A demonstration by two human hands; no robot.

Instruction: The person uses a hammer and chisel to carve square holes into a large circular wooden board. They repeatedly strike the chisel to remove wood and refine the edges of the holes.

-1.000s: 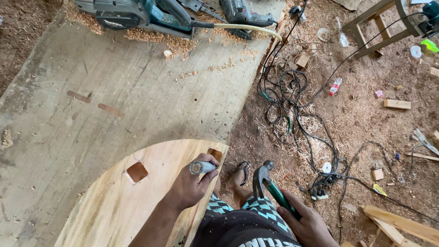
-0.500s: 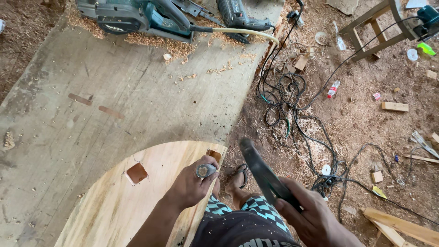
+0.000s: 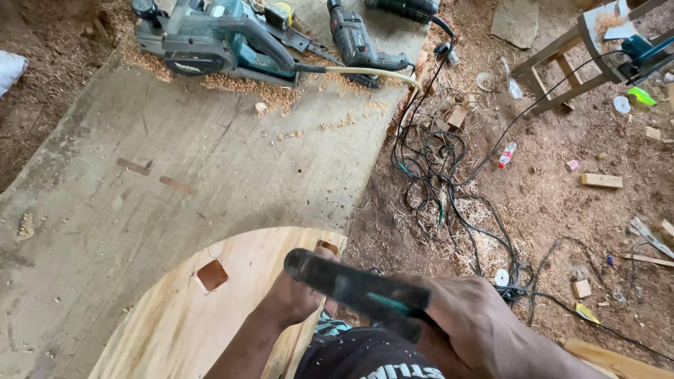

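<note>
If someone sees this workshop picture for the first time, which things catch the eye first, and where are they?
The right hand in the bottom foreground stands out first, raising a dark hammer with a green-marked handle. Beside it, the left hand rests on the edge of a pale round board with a square hole. At the top, a teal planer lies in shavings, and black cables tangle on the sawdust floor to the right.
</note>
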